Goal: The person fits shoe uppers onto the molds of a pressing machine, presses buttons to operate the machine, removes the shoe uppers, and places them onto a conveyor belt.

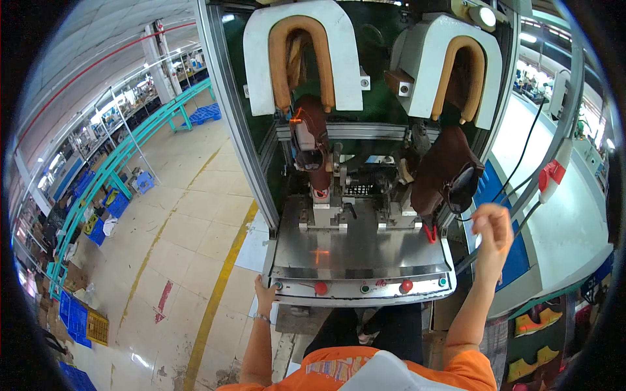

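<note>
My left hand [265, 292] rests at the left front corner of a metal machine, its fingers apart and touching the panel edge beside a green button [278, 285]. To the machine's right I hold my right hand [493, 225] raised with fingers curled in; whether anything is inside them is hidden. Just left of it, a dark brown leather shoe upper [443, 173] sits on the right station, its dark opening toward me. A second brown shoe upper [309, 127] stands on the left station, with an orange light mark on it.
White U-shaped press heads with tan padding [282, 65] hang above both stations. Red buttons [321, 289] line the front panel [339, 296]. A white work surface [554, 215] stands at right, above a rack with yellow-orange shoe parts [538, 322]. Blue crates [75, 316] lie at far left.
</note>
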Demonstrator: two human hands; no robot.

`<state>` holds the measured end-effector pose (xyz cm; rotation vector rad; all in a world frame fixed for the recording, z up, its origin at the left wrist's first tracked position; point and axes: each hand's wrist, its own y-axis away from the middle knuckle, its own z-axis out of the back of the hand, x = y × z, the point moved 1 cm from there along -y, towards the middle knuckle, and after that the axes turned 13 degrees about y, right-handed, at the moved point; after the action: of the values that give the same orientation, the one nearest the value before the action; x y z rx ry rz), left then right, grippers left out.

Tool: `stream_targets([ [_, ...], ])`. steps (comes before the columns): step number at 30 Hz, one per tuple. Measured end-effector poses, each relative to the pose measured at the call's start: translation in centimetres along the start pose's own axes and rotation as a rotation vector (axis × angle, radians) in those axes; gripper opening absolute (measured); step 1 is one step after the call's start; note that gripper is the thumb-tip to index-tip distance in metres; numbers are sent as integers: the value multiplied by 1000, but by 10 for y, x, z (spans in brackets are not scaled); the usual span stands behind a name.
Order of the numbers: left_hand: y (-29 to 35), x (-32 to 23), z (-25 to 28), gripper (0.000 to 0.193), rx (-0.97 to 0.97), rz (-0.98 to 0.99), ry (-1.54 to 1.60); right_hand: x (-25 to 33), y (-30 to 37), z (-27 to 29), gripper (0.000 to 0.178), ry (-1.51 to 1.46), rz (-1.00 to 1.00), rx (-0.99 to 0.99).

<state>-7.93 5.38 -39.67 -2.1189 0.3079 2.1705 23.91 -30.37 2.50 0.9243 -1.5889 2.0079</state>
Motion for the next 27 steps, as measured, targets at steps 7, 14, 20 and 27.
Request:
stream_targets([
  [7, 15, -41, -16, 83, -135, -65, -214, -12, -43, 13, 22, 323, 79, -100],
  [14, 73, -141, -105, 65, 73, -658, -187, 10, -80, -10, 28, 634, 337, 24],
  [20, 171, -281, -207, 52, 515, -870, -62, 16, -141, -6, 10, 787, 740, -237],
  [27, 232, -335, -267, 91, 538, -1000, 471, 107, -30, -23, 25, 820, 1000, -53],
])
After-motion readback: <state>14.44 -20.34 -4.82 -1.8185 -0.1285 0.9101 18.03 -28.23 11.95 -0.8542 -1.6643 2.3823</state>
